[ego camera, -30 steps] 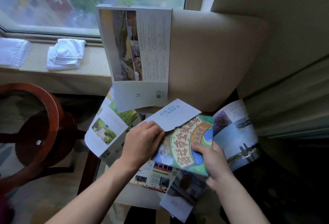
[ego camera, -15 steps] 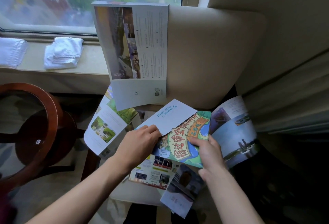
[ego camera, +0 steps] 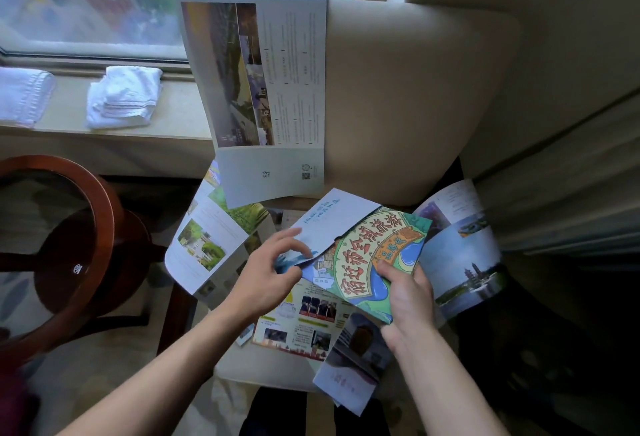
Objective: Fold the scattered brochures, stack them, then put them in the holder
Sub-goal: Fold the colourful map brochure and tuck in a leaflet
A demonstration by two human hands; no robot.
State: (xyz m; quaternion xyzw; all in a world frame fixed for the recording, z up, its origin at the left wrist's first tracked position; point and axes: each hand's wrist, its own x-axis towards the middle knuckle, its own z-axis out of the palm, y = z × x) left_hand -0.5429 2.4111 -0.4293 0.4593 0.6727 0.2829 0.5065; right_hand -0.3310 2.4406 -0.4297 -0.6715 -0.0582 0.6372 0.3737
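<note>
A beige upholstered chair [ego camera: 408,96] carries the paper, its seat almost fully covered. A large grey brochure [ego camera: 266,89] stands propped against the backrest at the seat's back left. An open leaflet with garden photos [ego camera: 204,241] hangs over the left edge. A spread with a lake and pagoda [ego camera: 464,259] lies at the right edge, curling up. A yellow-and-red flyer [ego camera: 304,324] lies flat near the front edge, and just right of it a small folded brochure [ego camera: 349,373] juts past the front edge.
</note>
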